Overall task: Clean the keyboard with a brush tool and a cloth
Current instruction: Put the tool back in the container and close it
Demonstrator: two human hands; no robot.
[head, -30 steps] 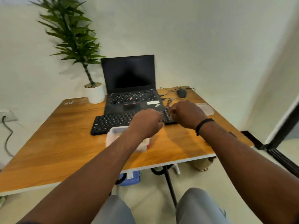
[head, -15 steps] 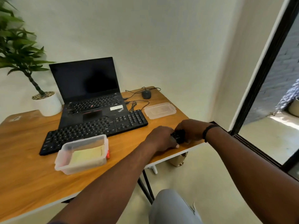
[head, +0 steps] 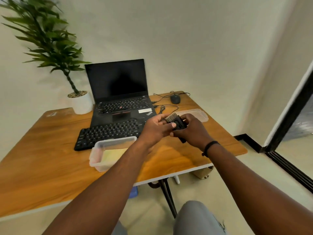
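Observation:
A black brush tool (head: pixel 177 123) with pale bristles at its far end is held above the desk by both hands. My right hand (head: pixel 191 131) grips its black body from the right. My left hand (head: pixel 155 128) holds it from the left, thumb on the body and fingers by the bristles. The black external keyboard (head: pixel 108 133) lies on the wooden desk (head: pixel 42 146), its right end hidden behind my left hand. A clear plastic tub (head: pixel 108 145) in front of the keyboard holds a yellow cloth (head: pixel 113 155).
An open black laptop (head: pixel 118 92) stands behind the keyboard. A potted plant (head: pixel 79 102) sits at the back left. A mouse (head: pixel 175 99) with cables and a clear lid (head: pixel 198 114) lie at the back right. A dark door frame (head: pixel 288 116) stands to the right.
Both hands have lifted the brush tool from the desk's right front edge and brought it up over the keyboard's right end. My head has turned back left toward the desk.

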